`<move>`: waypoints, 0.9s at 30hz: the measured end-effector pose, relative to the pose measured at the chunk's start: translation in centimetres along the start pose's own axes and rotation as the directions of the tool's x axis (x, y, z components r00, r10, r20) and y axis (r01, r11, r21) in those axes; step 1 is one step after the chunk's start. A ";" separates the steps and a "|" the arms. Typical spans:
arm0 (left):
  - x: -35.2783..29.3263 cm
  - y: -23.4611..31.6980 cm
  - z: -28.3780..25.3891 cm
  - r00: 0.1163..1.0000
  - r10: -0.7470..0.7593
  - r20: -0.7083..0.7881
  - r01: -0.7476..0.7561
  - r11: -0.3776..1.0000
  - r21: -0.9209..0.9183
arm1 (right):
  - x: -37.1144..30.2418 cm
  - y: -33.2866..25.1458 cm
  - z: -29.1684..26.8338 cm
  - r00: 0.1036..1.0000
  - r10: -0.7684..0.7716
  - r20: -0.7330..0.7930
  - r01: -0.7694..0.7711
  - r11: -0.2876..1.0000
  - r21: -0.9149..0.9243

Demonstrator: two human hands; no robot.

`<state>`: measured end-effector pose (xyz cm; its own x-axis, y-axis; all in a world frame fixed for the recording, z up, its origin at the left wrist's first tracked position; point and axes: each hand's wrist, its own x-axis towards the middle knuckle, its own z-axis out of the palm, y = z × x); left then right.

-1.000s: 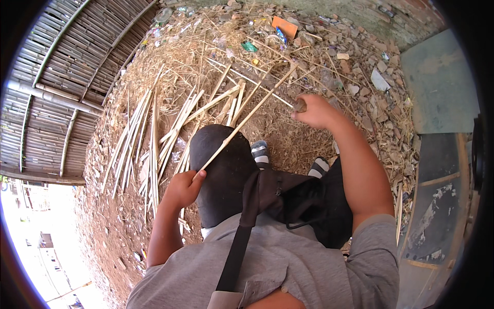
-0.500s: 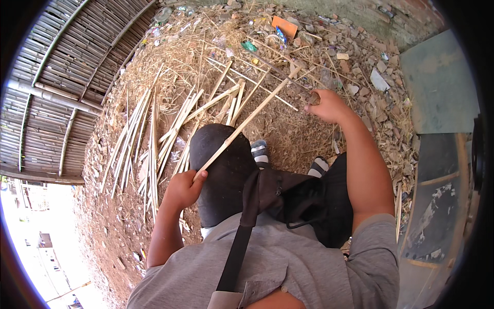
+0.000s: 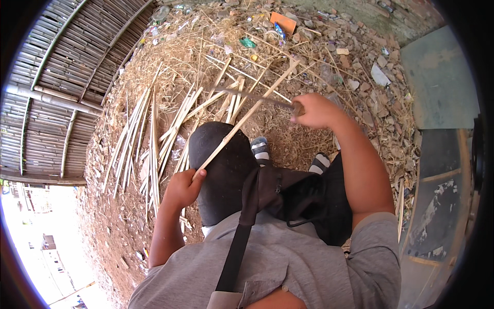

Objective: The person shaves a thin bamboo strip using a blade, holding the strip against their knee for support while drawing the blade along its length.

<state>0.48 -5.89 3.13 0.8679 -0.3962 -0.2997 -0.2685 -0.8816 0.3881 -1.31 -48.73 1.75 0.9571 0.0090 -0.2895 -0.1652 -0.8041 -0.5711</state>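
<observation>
My left hand [image 3: 183,189] is closed around the near end of a long, pale bamboo strip [image 3: 231,135]. The strip slants up and to the right over my dark-trousered knee [image 3: 212,149], its far end above the ground. In my right hand [image 3: 317,111] is the handle of a long, thin-bladed knife [image 3: 275,102]. Its dark, slightly blurred blade points left and crosses the strip in view beyond my knee; whether the two touch I cannot tell.
Several split bamboo strips [image 3: 177,121] lie fanned on the ground at left. A bamboo slat wall [image 3: 67,67] borders the far left, a grey-green panel [image 3: 437,77] the right. Straw, stones and an orange piece [image 3: 283,23] litter the ground beyond my sandalled feet [image 3: 261,150].
My right hand has come left and slightly nearer, and the knife blade has swung from pointing far-left to lying across the bamboo strip. My left hand and the strip have hardly moved.
</observation>
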 end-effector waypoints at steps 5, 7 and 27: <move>0.4 0.0 -0.2 1.000 -0.004 0.025 0.004 1.000 -0.005 | 0.1 4.3 -1.2 0.953 0.203 -0.226 -0.181 0.977 0.112; 0.3 0.1 -0.2 0.999 -0.019 0.031 0.019 1.000 -0.005 | 0.2 3.6 -0.7 0.971 0.153 -0.186 -0.132 0.984 0.119; 0.3 0.1 -0.3 0.999 -0.019 0.035 0.020 1.000 -0.024 | 1.1 4.8 0.0 0.968 0.165 -0.187 -0.130 0.974 0.186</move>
<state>0.87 -6.03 3.36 0.8575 -0.3884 -0.3373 -0.2413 -0.8828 0.4031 -1.07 -52.59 -1.29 0.9440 -0.2356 -0.2311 -0.3301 -0.6735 -0.6614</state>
